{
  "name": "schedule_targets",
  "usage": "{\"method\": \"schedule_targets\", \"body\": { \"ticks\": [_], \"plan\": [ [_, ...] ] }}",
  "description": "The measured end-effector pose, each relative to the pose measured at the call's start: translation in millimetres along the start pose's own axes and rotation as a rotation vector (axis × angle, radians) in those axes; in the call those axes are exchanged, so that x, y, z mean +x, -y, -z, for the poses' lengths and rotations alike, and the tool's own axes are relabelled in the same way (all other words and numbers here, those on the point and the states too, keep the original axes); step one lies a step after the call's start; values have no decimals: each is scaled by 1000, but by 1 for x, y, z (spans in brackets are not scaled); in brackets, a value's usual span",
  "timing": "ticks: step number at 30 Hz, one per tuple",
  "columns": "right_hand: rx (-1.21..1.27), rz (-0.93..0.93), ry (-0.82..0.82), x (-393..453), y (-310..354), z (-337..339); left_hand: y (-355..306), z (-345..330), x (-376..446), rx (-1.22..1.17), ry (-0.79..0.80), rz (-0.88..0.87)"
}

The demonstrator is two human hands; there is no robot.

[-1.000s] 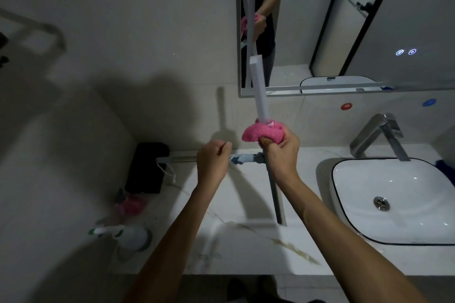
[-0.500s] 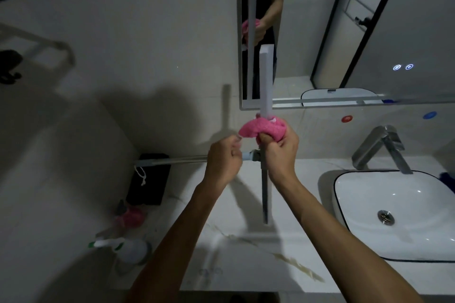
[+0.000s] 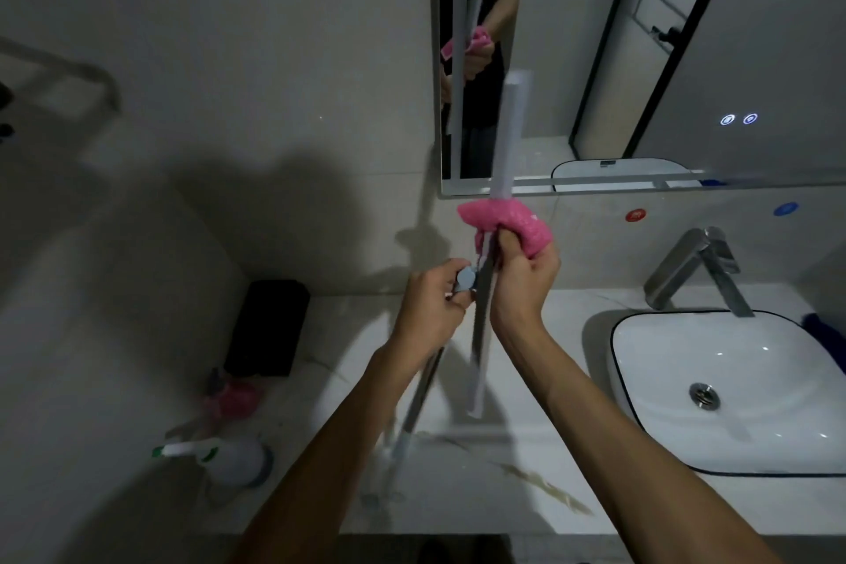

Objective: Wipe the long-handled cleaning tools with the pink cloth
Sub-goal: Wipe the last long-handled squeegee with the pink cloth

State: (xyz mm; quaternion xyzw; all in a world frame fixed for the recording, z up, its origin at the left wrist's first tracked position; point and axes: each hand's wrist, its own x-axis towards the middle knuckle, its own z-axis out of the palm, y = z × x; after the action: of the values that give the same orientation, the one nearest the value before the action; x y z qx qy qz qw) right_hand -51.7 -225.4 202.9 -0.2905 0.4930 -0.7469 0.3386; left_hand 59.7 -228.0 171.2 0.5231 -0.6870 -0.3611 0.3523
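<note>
squeegee handle [image 3: 423,398] now swung down (left hand [image 3: 435,302])

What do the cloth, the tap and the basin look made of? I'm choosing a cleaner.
Cloth: soft pink fabric, nubbly and bunched, probably microfibre. Tap: metal, brushed or satin grey sheen. Basin: glossy white, likely glazed ceramic, with sharp light glints.

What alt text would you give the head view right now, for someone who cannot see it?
A right hand grips a bunched pink cloth around the upright white blade of a long-handled squeegee, while the left hand holds its grey handle near the joint. Below lie a pale marble counter, a white oval basin and a chrome tap.
</note>
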Motion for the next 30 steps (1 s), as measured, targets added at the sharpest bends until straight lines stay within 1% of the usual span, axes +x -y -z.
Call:
{"method": "schedule_targets", "body": {
  "ticks": [2,4,8,10,12,16,19,20,23,25,27,30],
  "plan": [
    [-1,-5,-22,2,4,4,6,0,-4,-72,81,63],
    [-18,-32,13,7,6,8,14,0,-6,-131,107,98],
    [-115,-98,252,7,9,15,15,2,-9,-179,27,134],
    [-158,-124,362,-1,9,15,17,1,-8,-141,-25,96],
    [-193,-126,419,-7,4,16,18,2,-9,-81,-50,75],
    [-270,-112,419,-8,-3,19,14,5,-10,-43,-93,102],
    [-276,-112,441,-12,-2,17,8,10,-5,-5,-149,215],
    [-281,-103,451,-13,-1,15,8,12,-4,10,-151,224],
    [-273,-84,478,-15,7,9,12,13,-6,75,-131,164],
    [-257,-78,460,-14,16,4,10,13,-8,99,-123,137],
    [-231,-54,446,-10,29,-3,6,13,-11,138,-127,73],
    [-236,5,495,-3,53,-12,0,9,-12,180,-129,5]
  ]
}}
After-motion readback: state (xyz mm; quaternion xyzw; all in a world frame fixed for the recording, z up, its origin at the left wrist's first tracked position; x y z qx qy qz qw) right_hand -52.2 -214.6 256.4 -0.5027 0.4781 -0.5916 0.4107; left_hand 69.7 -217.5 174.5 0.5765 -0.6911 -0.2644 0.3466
